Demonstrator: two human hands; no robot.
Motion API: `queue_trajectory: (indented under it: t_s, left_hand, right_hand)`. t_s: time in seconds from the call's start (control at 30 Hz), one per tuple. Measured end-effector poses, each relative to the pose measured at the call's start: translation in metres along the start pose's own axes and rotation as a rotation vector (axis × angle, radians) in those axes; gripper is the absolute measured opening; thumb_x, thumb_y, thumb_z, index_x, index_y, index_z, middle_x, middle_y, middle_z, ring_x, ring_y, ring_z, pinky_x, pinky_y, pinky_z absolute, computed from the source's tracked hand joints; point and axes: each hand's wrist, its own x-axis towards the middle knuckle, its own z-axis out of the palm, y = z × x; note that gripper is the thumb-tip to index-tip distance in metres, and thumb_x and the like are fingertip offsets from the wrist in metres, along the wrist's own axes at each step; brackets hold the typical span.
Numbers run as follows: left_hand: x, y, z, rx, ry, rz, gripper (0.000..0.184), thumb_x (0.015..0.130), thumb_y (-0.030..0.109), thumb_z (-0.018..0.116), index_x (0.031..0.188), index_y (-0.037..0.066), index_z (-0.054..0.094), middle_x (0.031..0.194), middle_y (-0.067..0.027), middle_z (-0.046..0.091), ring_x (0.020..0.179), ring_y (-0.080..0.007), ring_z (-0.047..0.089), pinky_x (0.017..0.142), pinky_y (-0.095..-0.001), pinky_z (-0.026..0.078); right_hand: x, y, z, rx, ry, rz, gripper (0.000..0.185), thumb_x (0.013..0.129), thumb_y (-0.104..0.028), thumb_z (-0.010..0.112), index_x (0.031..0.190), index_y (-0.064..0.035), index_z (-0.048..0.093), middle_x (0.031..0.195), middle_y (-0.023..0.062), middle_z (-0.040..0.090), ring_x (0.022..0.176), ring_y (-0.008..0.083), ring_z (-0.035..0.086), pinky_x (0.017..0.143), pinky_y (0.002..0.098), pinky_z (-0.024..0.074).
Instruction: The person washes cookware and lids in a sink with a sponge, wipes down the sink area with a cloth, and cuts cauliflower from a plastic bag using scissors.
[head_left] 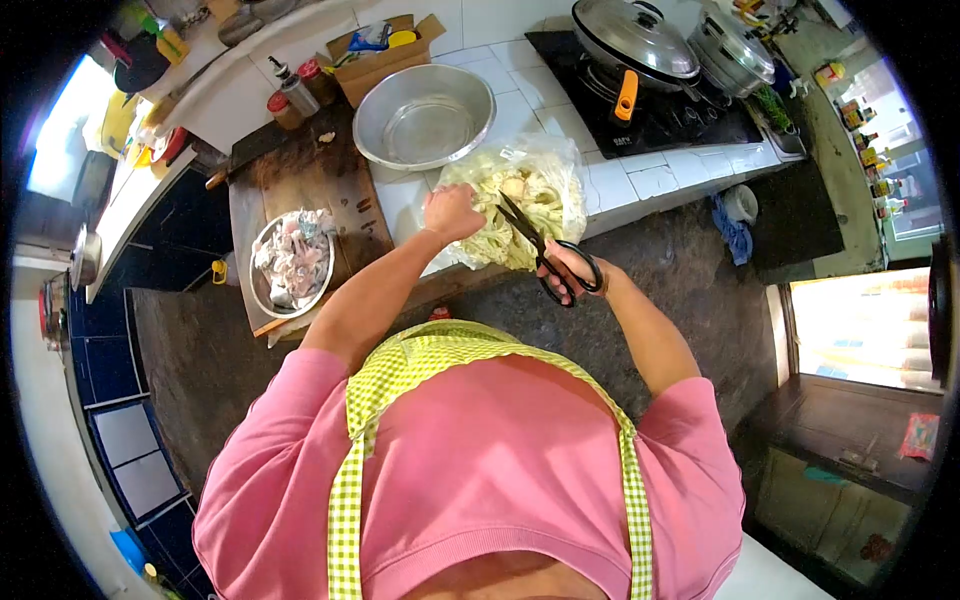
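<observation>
A pale yellow-green cauliflower (540,218) lies in an open clear plastic bag (568,165) at the counter's edge. My left hand (453,212) is closed at the left side of the cauliflower and bag; what its fingers grip is hidden. Black-handled scissors (522,222) are in my right hand (573,272), fingers wrapped round the handles. Their blades point up and left over the cauliflower. Just behind the bag stands a wide metal basin (424,118) with nothing in it.
A wooden board (345,190) at left bears a cleaver (262,147) and a white-rimmed bowl of pale meat (295,262). Jars (284,110) and a cardboard box (380,76) stand behind. A lidded wok (640,40) sits on the black stove (660,125) at right.
</observation>
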Motion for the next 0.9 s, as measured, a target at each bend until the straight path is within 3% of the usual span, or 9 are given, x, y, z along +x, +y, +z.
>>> queue_trajectory:
  t_s: [0.2, 0.27, 0.3, 0.33, 0.43, 0.67, 0.8, 0.9]
  left_hand:
    - [-0.002, -0.003, 0.002, 0.003, 0.033, -0.003, 0.037, 0.057, 0.017, 0.051, 0.091, 0.005, 0.056, 0.099, -0.0145, 0.054, 0.097, -0.0303, 0.048, 0.085, -0.0374, 0.033]
    - [-0.003, -0.003, 0.005, 0.03, -0.01, -0.011, 0.032, 0.058, 0.016, 0.051, 0.087, 0.005, 0.055, 0.098, -0.0138, 0.054, 0.097, -0.0301, 0.047, 0.083, -0.0393, 0.033]
    - [-0.003, -0.004, 0.008, 0.025, -0.011, -0.017, 0.032, 0.058, 0.016, 0.051, 0.087, 0.005, 0.055, 0.098, -0.0138, 0.054, 0.097, -0.0301, 0.047, 0.083, -0.0393, 0.033]
    - [-0.003, -0.005, 0.011, 0.039, 0.017, -0.005, 0.03, 0.058, 0.016, 0.05, 0.086, 0.005, 0.055, 0.097, -0.0137, 0.054, 0.097, -0.0298, 0.047, 0.082, -0.04, 0.032]
    - [0.0, -0.009, 0.013, 0.061, 0.032, 0.002, 0.027, 0.059, 0.015, 0.05, 0.084, 0.006, 0.056, 0.096, -0.0136, 0.054, 0.097, -0.0296, 0.047, 0.082, -0.0409, 0.032]
    - [0.004, -0.012, 0.019, 0.061, 0.022, -0.015, 0.028, 0.06, 0.016, 0.05, 0.086, 0.006, 0.057, 0.097, -0.0137, 0.054, 0.096, -0.0302, 0.048, 0.082, -0.0405, 0.032]
    - [-0.001, -0.016, 0.021, 0.025, -0.016, -0.064, 0.03, 0.06, 0.019, 0.053, 0.088, 0.008, 0.057, 0.095, -0.0132, 0.055, 0.096, -0.0292, 0.048, 0.082, -0.0408, 0.032]
    - [-0.007, -0.027, 0.021, -0.068, 0.094, -0.045, 0.035, 0.059, 0.02, 0.055, 0.092, 0.009, 0.058, 0.092, -0.0129, 0.056, 0.091, -0.0301, 0.051, 0.077, -0.0411, 0.036]
  right_hand:
    - [0.01, -0.017, 0.011, -0.018, 0.016, -0.052, 0.062, 0.076, -0.065, 0.028, 0.073, -0.0055, 0.045, 0.05, -0.0005, 0.039, 0.039, 0.0109, 0.041, 0.036, 0.0273, 0.0366]
    - [0.013, -0.015, 0.008, -0.283, 0.075, -0.118, 0.053, 0.08, -0.056, 0.034, 0.07, -0.0053, 0.045, 0.05, 0.0012, 0.042, 0.037, 0.0112, 0.042, 0.035, 0.0266, 0.0361]
    - [0.016, -0.012, 0.008, -0.265, 0.099, -0.124, 0.036, 0.08, -0.038, 0.043, 0.065, -0.0047, 0.045, 0.048, 0.0026, 0.043, 0.035, 0.0115, 0.043, 0.034, 0.0269, 0.0344]
    - [0.014, -0.012, 0.009, -0.269, 0.095, -0.121, 0.036, 0.08, -0.038, 0.043, 0.065, -0.0047, 0.045, 0.048, 0.0026, 0.043, 0.035, 0.0115, 0.043, 0.034, 0.0269, 0.0344]
    - [0.01, -0.012, 0.01, -0.259, 0.208, -0.17, 0.018, 0.074, -0.015, 0.047, 0.061, -0.0026, 0.045, 0.043, 0.0033, 0.04, 0.033, 0.0127, 0.041, 0.032, 0.0285, 0.0325]
    - [-0.004, -0.027, 0.01, -0.431, 0.328, -0.057, 0.022, 0.073, -0.015, 0.048, 0.057, -0.0013, 0.044, 0.041, 0.0036, 0.04, 0.031, 0.0125, 0.041, 0.031, 0.0276, 0.0329]
    - [0.007, -0.019, -0.006, -0.702, 0.395, -0.262, 0.025, 0.073, -0.015, 0.048, 0.052, -0.0034, 0.044, 0.041, 0.0052, 0.04, 0.032, 0.0164, 0.041, 0.032, 0.0313, 0.03]
    - [-0.001, -0.023, -0.007, -0.6, 0.404, -0.259, 0.028, 0.074, -0.023, 0.054, 0.055, -0.0038, 0.046, 0.041, 0.0034, 0.041, 0.031, 0.0139, 0.041, 0.032, 0.0286, 0.0312]
